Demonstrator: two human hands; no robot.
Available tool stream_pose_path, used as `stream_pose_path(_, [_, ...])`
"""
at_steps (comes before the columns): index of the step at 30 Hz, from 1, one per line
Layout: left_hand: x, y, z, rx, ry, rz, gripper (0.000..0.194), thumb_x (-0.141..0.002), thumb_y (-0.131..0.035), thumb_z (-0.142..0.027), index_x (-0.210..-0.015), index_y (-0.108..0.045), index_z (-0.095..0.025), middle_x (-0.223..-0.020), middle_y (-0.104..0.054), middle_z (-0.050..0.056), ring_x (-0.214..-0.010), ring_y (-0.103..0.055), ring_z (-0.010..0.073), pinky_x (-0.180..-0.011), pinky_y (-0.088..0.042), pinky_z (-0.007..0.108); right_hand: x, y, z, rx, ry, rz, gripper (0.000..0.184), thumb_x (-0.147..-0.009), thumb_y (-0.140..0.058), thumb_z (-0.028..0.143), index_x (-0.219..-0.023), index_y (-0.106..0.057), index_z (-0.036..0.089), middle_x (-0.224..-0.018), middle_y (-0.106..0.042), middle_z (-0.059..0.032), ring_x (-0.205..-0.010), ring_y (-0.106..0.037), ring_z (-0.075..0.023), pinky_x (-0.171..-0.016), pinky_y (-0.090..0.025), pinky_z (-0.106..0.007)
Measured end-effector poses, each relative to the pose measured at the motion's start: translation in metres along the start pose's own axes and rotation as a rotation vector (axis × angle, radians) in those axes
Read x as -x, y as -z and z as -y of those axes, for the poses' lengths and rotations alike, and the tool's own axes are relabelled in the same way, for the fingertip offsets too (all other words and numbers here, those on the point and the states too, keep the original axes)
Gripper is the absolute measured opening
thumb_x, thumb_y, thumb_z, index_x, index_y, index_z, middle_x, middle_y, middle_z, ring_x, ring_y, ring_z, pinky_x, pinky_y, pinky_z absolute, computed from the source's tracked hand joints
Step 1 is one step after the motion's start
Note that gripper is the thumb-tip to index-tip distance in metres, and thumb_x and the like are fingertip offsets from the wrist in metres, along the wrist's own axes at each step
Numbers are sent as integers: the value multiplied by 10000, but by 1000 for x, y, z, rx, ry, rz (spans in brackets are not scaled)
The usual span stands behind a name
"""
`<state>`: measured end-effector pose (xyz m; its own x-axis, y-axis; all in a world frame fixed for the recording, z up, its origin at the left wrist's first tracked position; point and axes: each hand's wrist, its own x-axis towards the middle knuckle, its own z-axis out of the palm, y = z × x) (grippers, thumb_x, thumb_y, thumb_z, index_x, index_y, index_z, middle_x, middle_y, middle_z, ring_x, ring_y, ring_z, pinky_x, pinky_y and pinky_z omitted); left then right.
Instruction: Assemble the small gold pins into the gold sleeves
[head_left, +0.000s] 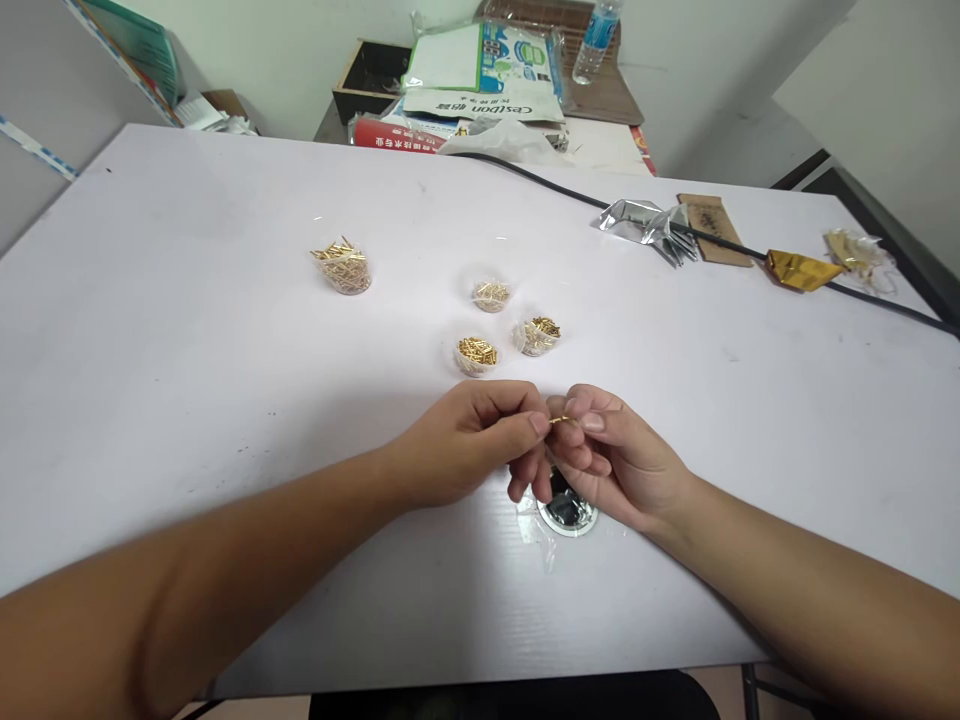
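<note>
My left hand point(472, 440) and my right hand point(611, 455) meet above the white table point(187, 330), fingers pinched together on a small gold pin point(559, 420) held between them. Just below the hands a round dark dish with a silvery rim point(568, 512) rests on the table, partly hidden by my fingers. Beyond the hands stand three small clear cups of gold pins: one point(476, 355) nearest, one point(537, 335) to its right and one point(491, 294) further back. A fourth cup with longer gold pins point(343, 267) sits apart to the left.
A black cable point(720, 240) runs across the far right of the table past crumpled silver foil point(649, 222), a brown card point(712, 228) and gold foil point(799, 270). Behind the table are a water bottle point(598, 38), printed papers point(480, 70) and a dark box point(367, 75).
</note>
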<state>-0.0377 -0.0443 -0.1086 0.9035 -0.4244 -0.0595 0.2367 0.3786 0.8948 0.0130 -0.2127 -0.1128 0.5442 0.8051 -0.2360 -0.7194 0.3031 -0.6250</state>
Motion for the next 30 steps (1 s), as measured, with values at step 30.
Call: stream_pose_path(30, [2, 0, 1, -165, -107, 5, 219, -924, -451, -203, -717, -470, -133, -589, -499, -21, -535, -427, 53, -521, -375, 173, 0, 0, 2, 9, -53, -48, 38, -701, -774, 169, -723, -751, 191, -627, -670, 5, -474, -556, -12, -477, -456, -55])
